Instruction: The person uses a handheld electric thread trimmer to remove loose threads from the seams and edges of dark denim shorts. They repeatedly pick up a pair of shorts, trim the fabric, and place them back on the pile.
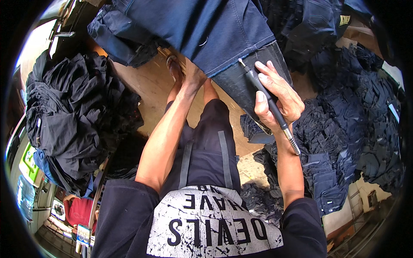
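My right hand [282,92] is closed around a slim black rotary handpiece [267,96] with a ribbed metal spring at its rear end. Its thin metal tip meets the frayed hem of a dark blue denim garment [215,30]. A flat dark board [241,86] sticks out of the garment's open end, below the tip. My left forearm reaches up to the garment's near edge. Of my left hand [195,74] only the part by the wrist shows; the cloth hides its fingers, so their grip cannot be made out.
A tall heap of black garments [77,116] stands at the left. More dark jeans [314,26] lie at the far right, and large piles of dark denim [335,124] fill the right side. A person in a red top [79,210] is at the lower left.
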The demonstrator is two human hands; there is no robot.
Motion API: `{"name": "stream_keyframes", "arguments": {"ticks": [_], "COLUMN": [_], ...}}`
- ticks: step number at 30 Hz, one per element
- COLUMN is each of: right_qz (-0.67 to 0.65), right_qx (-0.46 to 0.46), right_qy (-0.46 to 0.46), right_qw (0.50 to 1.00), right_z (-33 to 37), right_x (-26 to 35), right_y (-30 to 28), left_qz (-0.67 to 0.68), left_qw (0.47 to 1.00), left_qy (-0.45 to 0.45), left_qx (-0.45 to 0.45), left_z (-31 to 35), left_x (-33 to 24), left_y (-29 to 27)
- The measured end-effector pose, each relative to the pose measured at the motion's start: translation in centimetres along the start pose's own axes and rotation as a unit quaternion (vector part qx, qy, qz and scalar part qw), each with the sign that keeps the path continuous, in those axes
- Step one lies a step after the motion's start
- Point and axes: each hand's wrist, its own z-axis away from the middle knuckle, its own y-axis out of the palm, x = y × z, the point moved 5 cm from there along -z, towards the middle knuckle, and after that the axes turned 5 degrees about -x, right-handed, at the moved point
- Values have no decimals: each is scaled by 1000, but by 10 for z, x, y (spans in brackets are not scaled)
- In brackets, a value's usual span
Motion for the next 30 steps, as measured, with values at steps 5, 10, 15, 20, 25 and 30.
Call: {"name": "stream_keyframes", "arguments": {"ticks": [5,10,15,20,25,30], "right_qz": [-20,-37,-56,-65,-64,-64], "right_qx": [35,46,77,82,-220,-328], "right_qy": [-17,-32,-36,-33,162,244], "right_qw": [999,998,995,994,960,910], "right_z": [1,-2,2,5,5,6], "right_x": [2,7,5,7,-2,-5], "right_y": [5,9,11,3,-35,-47], "left_qz": [7,12,-25,173,-58,-199], "left_qw": [1000,1000,999,981,976,968], "left_qy": [-7,-12,-45,-90,-157,68], "left_qx": [-1,0,-1,7,143,-137], "left_z": [-1,-2,0,-5,-12,-106], "left_x": [3,6,15,3,-92,-238], "left_y": [2,3,2,3,-62,-164]}}
